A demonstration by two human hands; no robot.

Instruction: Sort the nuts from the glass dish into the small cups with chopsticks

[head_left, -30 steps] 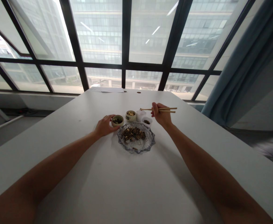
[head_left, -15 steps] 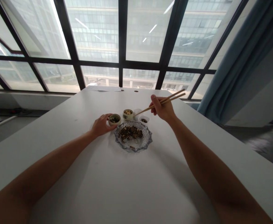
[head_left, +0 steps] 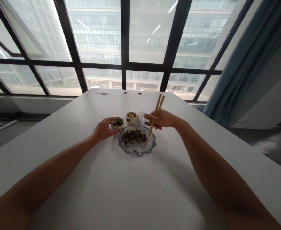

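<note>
My left hand (head_left: 106,129) is wrapped round the side of a small round cup (head_left: 117,123) with dark pieces in it. In my right hand (head_left: 163,118) is a pair of wooden chopsticks (head_left: 157,110), tilted so that their tips reach down into the right side of a scalloped glass bowl (head_left: 152,148). A heap of brown striped seeds (head_left: 133,136) lies in that bowl, with a few loose ones near its front. I cannot make out anything between the chopstick tips.
Behind the glass bowl stands a small cup with dark lettering (head_left: 131,119), holding pale pieces. A white dish (head_left: 144,122) beside it is partly hidden by my right hand. Papers (head_left: 108,91) lie at the white table's far edge, before the windows. A blue curtain (head_left: 236,67) hangs at right.
My right hand has turned the chopsticks from nearly level, by the white dishes, to steep, with their tips now in the glass bowl. My left hand stays on its cup.
</note>
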